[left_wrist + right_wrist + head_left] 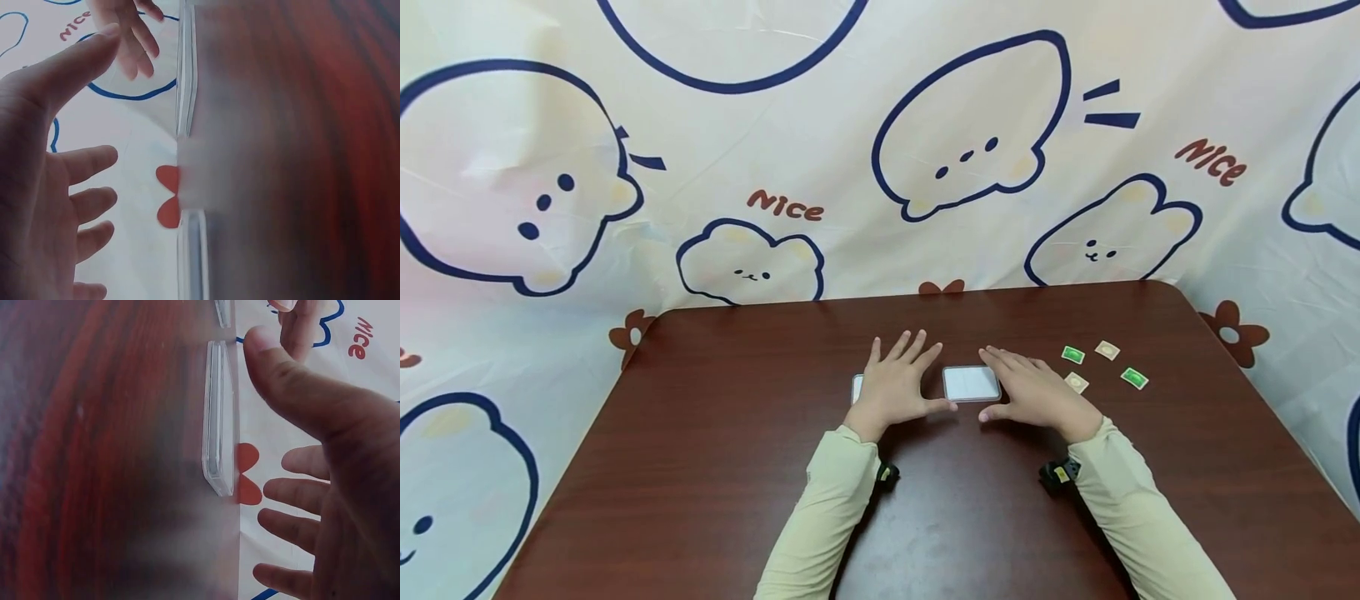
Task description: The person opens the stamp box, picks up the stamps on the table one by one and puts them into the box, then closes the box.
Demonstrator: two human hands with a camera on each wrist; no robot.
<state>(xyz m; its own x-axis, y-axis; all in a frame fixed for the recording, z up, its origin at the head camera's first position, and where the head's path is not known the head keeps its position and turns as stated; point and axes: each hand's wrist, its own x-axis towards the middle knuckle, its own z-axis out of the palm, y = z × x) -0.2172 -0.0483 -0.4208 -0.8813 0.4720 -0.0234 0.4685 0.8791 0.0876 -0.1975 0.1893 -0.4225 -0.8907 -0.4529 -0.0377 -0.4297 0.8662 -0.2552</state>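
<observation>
My left hand (895, 387) hovers over the table with its fingers spread, holding nothing. Mostly hidden beneath it is a flat white rectangular case (857, 388) with a clear rim. Between the hands lies a second such case (972, 384), its right end next to my right hand's fingers. That right hand (1037, 393) is also raised, fingers extended and thumb apart, with nothing in its grasp. In the right wrist view the case (219, 419) shows edge-on as a thin, clear-walled slab, apart from the hand. What the cases contain cannot be told.
Right of my right hand lie small cards: a green one (1072, 355), a beige one (1107, 350), another green one (1135, 378) and a beige one (1077, 382) close to the hand. The brown table (700, 467) ends at a patterned cloth backdrop (850, 167).
</observation>
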